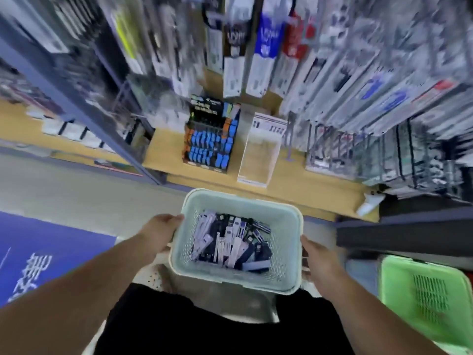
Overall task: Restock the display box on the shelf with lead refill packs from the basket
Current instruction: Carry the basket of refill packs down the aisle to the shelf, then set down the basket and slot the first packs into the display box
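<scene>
the wooden shelf [289,185] runs across in front of you, with hanging goods blurred above it. on it the clear display box [258,155] sits just right of a black display of blue items [210,142]. the box's long axis runs from the shelf's front edge back toward the hanging goods, with its printed header card at the far end, and the wood shows through its clear walls.

you hold the pale mint basket [240,201] in front of your lap, near the shelf's front edge and below the box. a green basket [425,298] stands low on your right.

the lead refill packs [230,244] lie heaped in the mint basket. most of them point their long axis away from you toward the shelf, and a few lie slanted.

your left hand [161,233] grips the basket's left rim, thumb at the corner. your right hand [317,257] is against the right wall. its fingers are hidden, so i cannot tell how they close.
</scene>
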